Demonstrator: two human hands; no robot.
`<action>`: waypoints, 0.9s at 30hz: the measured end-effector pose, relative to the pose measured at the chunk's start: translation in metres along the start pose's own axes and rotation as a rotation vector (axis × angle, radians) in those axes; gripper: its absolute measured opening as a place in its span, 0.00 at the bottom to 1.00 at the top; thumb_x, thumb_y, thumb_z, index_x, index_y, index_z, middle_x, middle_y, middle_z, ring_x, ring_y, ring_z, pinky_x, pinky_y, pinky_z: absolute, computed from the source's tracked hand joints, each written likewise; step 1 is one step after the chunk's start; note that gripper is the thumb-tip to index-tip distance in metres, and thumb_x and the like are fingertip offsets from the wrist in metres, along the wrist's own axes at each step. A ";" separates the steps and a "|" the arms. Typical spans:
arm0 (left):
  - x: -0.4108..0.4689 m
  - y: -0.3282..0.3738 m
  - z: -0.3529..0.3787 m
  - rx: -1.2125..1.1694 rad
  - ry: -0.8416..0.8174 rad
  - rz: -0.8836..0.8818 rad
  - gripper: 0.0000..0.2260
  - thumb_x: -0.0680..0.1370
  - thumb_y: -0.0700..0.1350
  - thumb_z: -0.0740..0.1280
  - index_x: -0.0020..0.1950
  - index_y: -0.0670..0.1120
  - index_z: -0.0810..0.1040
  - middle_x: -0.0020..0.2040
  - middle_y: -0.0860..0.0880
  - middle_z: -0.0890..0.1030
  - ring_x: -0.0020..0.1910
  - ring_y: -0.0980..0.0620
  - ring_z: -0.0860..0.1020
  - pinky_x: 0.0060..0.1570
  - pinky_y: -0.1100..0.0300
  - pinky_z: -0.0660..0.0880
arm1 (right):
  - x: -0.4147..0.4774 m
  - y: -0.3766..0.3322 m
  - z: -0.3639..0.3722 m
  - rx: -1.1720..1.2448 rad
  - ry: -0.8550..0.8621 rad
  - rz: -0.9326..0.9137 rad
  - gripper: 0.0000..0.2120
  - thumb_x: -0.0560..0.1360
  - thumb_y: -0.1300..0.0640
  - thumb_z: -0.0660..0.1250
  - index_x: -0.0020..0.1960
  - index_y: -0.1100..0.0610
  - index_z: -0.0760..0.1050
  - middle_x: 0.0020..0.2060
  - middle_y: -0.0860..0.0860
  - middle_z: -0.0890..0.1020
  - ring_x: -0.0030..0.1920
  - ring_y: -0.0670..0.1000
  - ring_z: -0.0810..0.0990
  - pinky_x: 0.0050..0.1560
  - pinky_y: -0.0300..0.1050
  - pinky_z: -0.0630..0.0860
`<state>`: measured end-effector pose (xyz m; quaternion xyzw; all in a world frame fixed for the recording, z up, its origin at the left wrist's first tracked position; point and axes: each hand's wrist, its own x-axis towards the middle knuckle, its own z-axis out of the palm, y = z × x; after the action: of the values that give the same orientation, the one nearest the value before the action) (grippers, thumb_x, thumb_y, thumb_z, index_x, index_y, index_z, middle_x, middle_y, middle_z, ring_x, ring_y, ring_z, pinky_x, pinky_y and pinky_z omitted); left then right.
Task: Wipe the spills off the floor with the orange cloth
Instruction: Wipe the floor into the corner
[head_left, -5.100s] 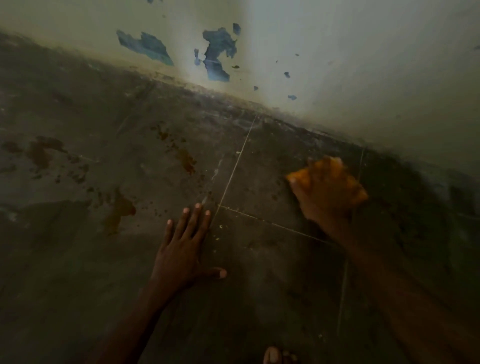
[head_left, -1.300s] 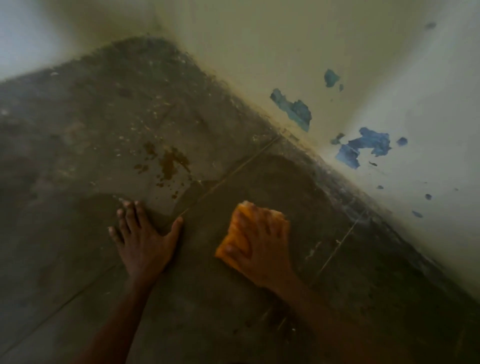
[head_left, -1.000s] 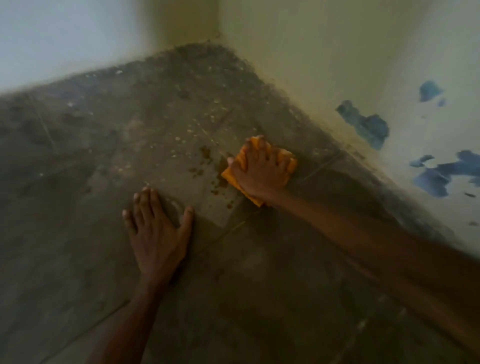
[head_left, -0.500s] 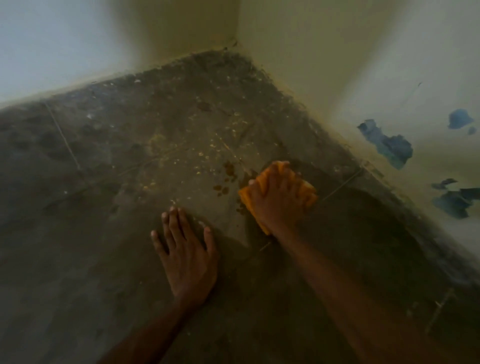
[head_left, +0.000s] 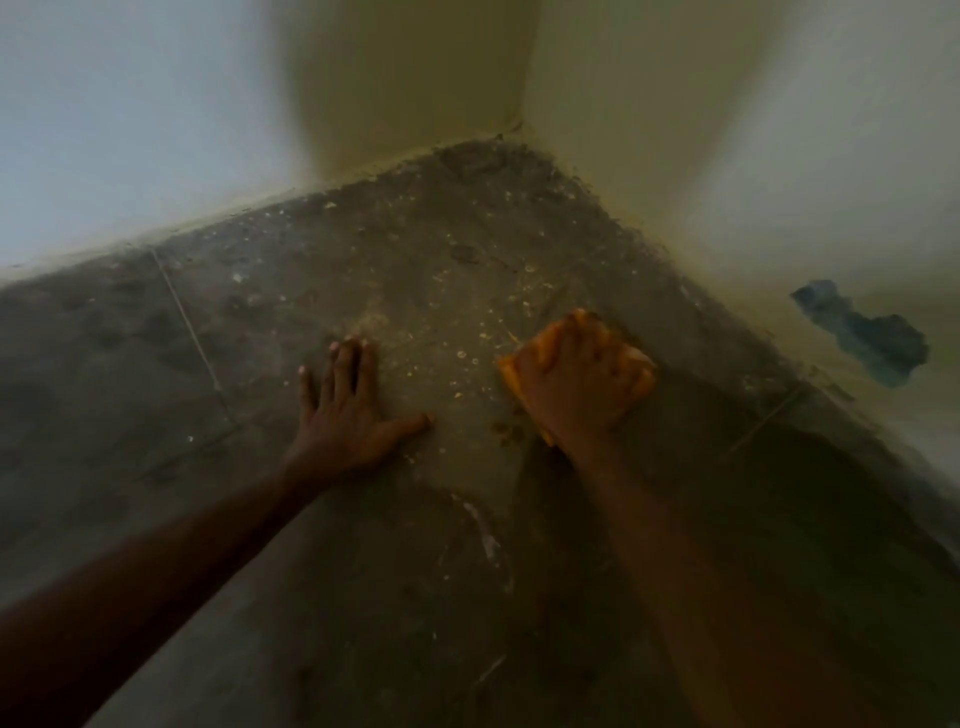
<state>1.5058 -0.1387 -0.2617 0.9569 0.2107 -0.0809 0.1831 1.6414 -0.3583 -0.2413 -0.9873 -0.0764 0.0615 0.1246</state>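
While the left hand lies flat on the floor, its fingers are straight and a little spread, the thumb points toward 3 o'clock, and it holds nothing. A pale grout line runs past it at its 10 o'clock. Light crumbs dot the grey surface between the two hands. A few small brown spills sit at 7 o'clock of the cloth, just beside its near corner. The cloth lies on the floor, mostly covered by the right hand, whose fingers bend over it and grip it, with orange showing between them and along the left edge. At 3 o'clock of that hand, on the wall, is a blue patch of peeled paint. The room's corner lies at 12 o'clock of the cloth, well apart from it.
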 end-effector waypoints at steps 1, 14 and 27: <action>0.000 0.001 -0.003 0.007 -0.020 -0.005 0.53 0.68 0.78 0.54 0.78 0.49 0.31 0.78 0.49 0.31 0.74 0.52 0.27 0.71 0.45 0.27 | -0.019 -0.016 0.006 -0.035 -0.022 -0.110 0.39 0.78 0.30 0.44 0.82 0.49 0.44 0.82 0.54 0.48 0.80 0.62 0.46 0.76 0.71 0.43; 0.006 -0.003 0.004 -0.067 0.001 0.036 0.52 0.70 0.75 0.57 0.77 0.50 0.31 0.75 0.54 0.28 0.74 0.53 0.26 0.67 0.47 0.23 | 0.009 -0.053 0.015 -0.085 -0.047 -0.153 0.38 0.79 0.31 0.46 0.82 0.49 0.42 0.82 0.53 0.46 0.80 0.62 0.45 0.76 0.71 0.43; 0.031 -0.091 -0.038 -0.158 0.344 0.229 0.25 0.84 0.51 0.50 0.80 0.47 0.53 0.80 0.49 0.53 0.78 0.54 0.50 0.77 0.54 0.47 | 0.031 -0.135 0.028 -0.132 -0.041 -0.448 0.41 0.76 0.27 0.46 0.81 0.47 0.44 0.82 0.51 0.45 0.80 0.60 0.48 0.75 0.72 0.42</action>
<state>1.4970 -0.0356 -0.2628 0.9569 0.1346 0.1217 0.2267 1.6495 -0.2177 -0.2368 -0.9503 -0.2998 0.0475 0.0688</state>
